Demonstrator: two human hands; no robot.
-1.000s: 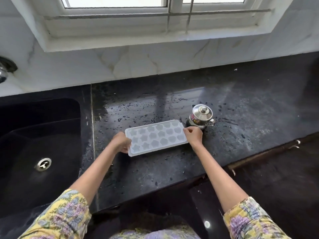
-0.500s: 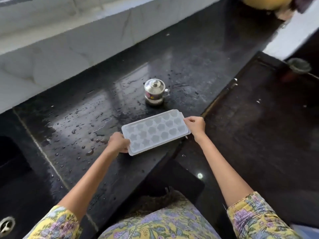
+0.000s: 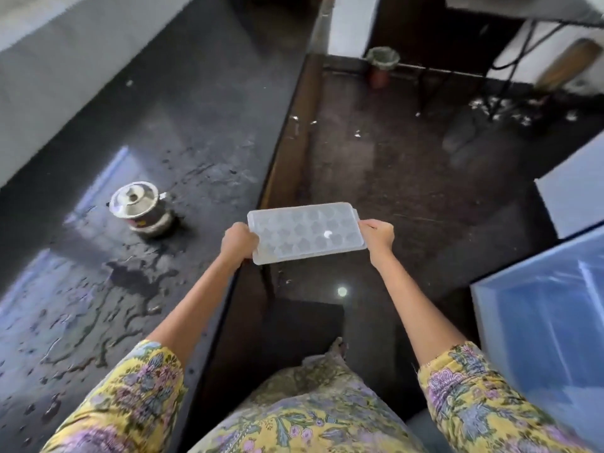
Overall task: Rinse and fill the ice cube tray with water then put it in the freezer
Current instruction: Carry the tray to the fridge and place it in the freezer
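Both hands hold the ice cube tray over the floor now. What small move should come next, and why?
Probably carry the ice cube tray level toward the pale blue appliance at the right. The left hand and right hand grip its short ends, and it is already off the wet countertop.

— Where's the tray (image 3: 305,232)?

— Off the counter (image 3: 183,132), in the air just past its front edge, over the dark floor. It touches no surface.

— What's it look like?

— A pale, see-through plastic rectangle with rounded corners and a flat rim. It has rows of small moulded cells, some star-like. The shapes are blurred, so I can't count them.

— How's it sitting?

— Close to level, open side up, long side running left to right, with the left end a little nearer and lower.

— Any water in it?

— One bright glint shows in a cell right of centre. Beyond that I can't tell.

— Held?

— By both short ends.
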